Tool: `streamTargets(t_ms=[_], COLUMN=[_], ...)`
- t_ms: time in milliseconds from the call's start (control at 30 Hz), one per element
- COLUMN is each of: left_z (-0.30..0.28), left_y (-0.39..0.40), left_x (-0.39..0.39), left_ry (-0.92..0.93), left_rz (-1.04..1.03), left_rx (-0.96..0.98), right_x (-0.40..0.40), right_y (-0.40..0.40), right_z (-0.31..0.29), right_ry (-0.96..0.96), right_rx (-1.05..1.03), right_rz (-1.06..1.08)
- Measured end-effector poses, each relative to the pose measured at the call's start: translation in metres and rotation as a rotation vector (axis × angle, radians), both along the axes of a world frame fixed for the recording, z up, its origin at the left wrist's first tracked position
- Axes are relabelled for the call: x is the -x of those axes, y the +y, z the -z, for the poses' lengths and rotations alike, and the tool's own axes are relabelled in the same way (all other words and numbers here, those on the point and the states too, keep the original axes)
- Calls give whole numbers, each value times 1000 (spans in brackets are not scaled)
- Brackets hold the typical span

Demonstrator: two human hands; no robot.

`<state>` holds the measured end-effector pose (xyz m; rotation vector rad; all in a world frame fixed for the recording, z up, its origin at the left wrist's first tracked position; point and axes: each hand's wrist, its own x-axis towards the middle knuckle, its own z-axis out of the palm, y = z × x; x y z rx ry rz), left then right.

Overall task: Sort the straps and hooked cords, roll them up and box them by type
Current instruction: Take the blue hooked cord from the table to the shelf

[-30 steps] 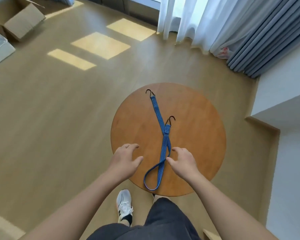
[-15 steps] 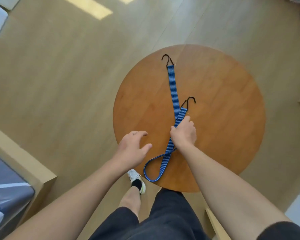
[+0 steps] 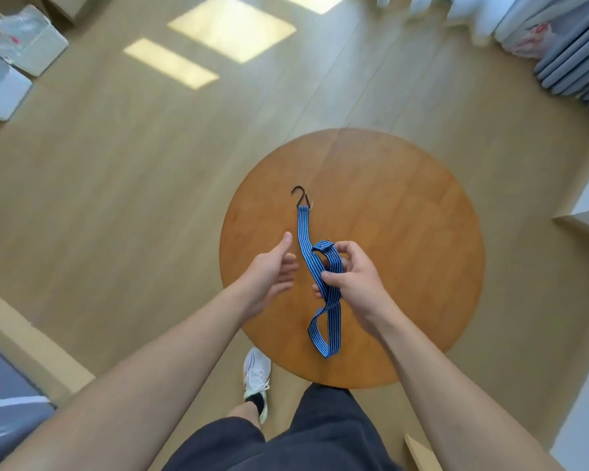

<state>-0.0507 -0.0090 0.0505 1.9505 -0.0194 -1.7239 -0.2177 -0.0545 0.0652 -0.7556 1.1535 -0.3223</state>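
You have one blue cord over one round table, one hook showing. Your right hand pinches its folded middle, the loop hanging near the table's front edge. Your left hand hovers beside it, fingers loosely spread, holding nothing.

A home living room: pale wood floor, round wooden side table, window curtains.

Both bare forearms reach in from the bottom of the frame. The right hand, at centre, has its fingers curled in a grip; the left hand beside it is relaxed, thumb up.
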Motion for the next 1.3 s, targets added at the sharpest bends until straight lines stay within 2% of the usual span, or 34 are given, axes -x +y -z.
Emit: streamTargets(t_ms=[67, 133, 267, 367, 467, 533, 667, 867, 1067, 1167, 1233, 1300], left_z=[-15, -25, -41, -60, -88, -114, -171, -223, -252, -260, -265, -271], left_y=[-12, -21, -33, -40, -43, -33, 0, 61, 102, 117, 124, 132], left_x=[-3, -9, -25, -38, -47, -49, -44, -36, -34, -26, -17, -6], left_ry=[295, 433, 468, 460, 454, 463, 367, 199, 11, 26, 68, 121], left_rz=[-247, -430, -651, -706, -720, -627, -289, 86, 301, 426, 524, 610], left_rx=[44, 89, 166, 233, 322, 394, 528, 747, 884, 923, 948, 966], right_x=[5, 9, 18, 21, 17, 11, 3, -25, -42, -41, -37, -31], right_y=[7, 16, 37, 59, 81, 96, 116, 158, 207, 227, 238, 247], right_z=[-25, -48, -95, -121, -137, -150, -184, -243, -277, -290, -297, -302], right_ry=[-71, -127, -128, -95, -5, 62, 89, -77, -290, -394, -367, -255], right_rx=[17, 40, 145, 216, 270, 356, 560, 706, 706, 580, 508, 521], right_rz=[-23, -49, -97, -87, 12, 113, 313, 464, 547, 560, 624, 684])
